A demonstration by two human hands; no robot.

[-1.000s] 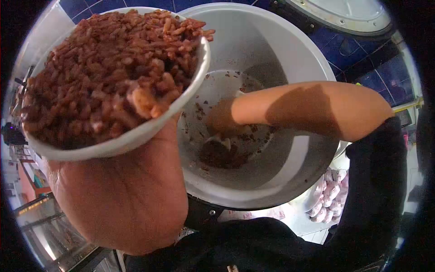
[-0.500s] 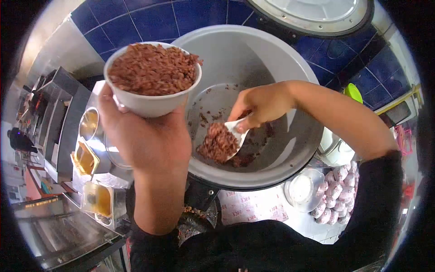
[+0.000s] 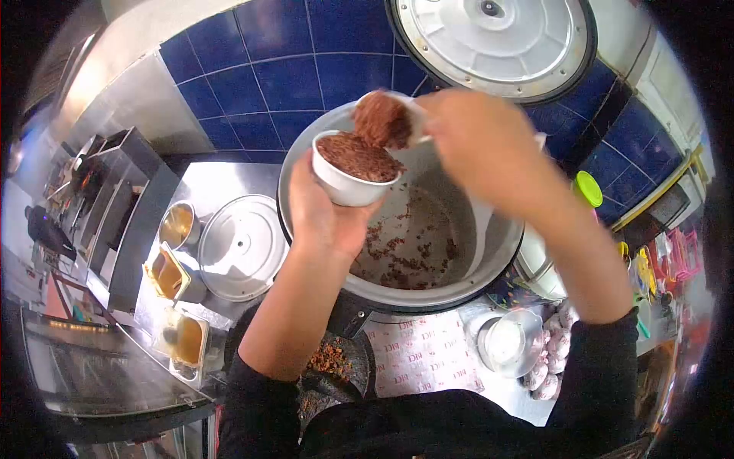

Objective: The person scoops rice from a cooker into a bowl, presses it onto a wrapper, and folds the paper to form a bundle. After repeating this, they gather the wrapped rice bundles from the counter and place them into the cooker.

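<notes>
A white bowl [image 3: 353, 187] heaped with reddish-brown rice [image 3: 355, 155] rests in my left hand [image 3: 325, 222], tilted a little over the left part of a big grey pot [image 3: 482, 275]. My right hand [image 3: 474, 138], blurred by motion, grips a white scoop [image 3: 417, 122]. Its load of the same rice [image 3: 380, 120] is right at the bowl's upper edge. Loose grains and small clumps lie on the pot's bottom.
The large round pot lid [image 3: 497, 38] stands open behind. Left are a flat metal lid [image 3: 242, 246] and sauce containers [image 3: 167, 274]. Printed paper [image 3: 420, 356], a clear bowl [image 3: 508, 343] and wrapped bundles [image 3: 549, 359] lie in front. A person [image 3: 50, 229] is far left.
My right hand has lifted the loaded scoop from inside the pot up to the bowl. My left hand and the bowl have shifted right in view, and more of the open lid shows.
</notes>
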